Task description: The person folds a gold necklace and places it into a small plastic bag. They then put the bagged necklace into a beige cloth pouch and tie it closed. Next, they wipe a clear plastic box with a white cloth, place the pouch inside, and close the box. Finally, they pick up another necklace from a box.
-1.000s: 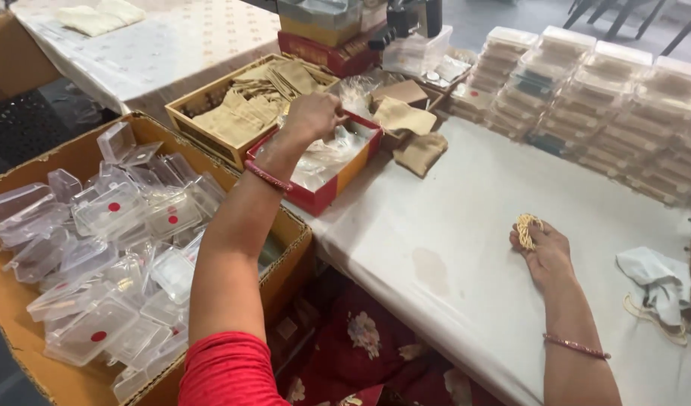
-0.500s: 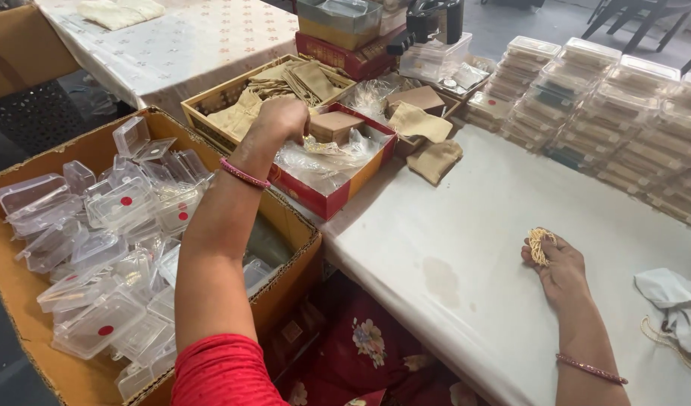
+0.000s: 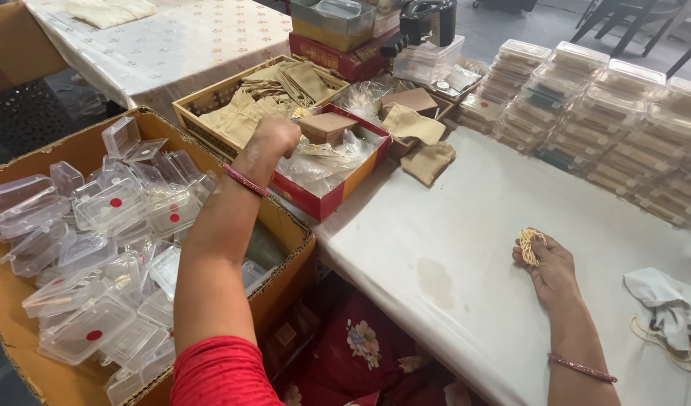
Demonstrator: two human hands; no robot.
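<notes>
Our left hand [image 3: 274, 135], grip clenched, contents unseen, now lifted off red tray [image 3: 327, 197] toward pouch box [image 3: 210, 101]. Right hand [image 3: 545, 259] unmoved, grasping gold bundle [image 3: 527, 244] on worktop [image 3: 443, 248]; open room leftward to worktop edge.

1. A big cardboard box [image 3: 30, 353] of clear plastic cases [image 3: 109, 207] stood near left.
2. Stacks of lidded clear containers [image 3: 609, 113] lined the far right of the white table [image 3: 451, 248].
3. A crumpled white cloth [image 3: 665, 297] lay near right.
4. A tan pouch [image 3: 428, 162] rested mid-table.
5. A patterned tablecloth [image 3: 187, 37] covered the far-left table.
</notes>
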